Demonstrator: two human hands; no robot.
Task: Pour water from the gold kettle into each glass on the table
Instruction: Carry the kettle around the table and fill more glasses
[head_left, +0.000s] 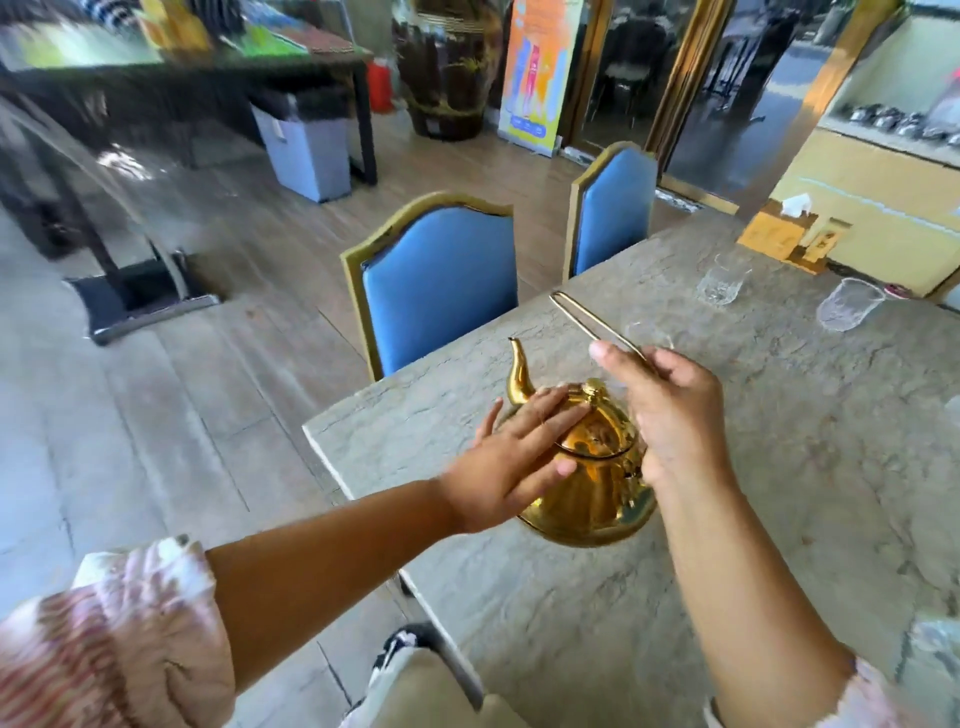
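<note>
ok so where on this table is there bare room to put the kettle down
Bare stone lies right of the right hand and along the near table edge. It is crowded at the far end, around the glasses and the box.

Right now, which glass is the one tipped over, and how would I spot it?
Start at the stone table, then look to its far right end, past the gold kettle. Two glasses sit there close together: the left glass stands upright, while the tilted glass leans, its open mouth angled to the upper right.
</note>
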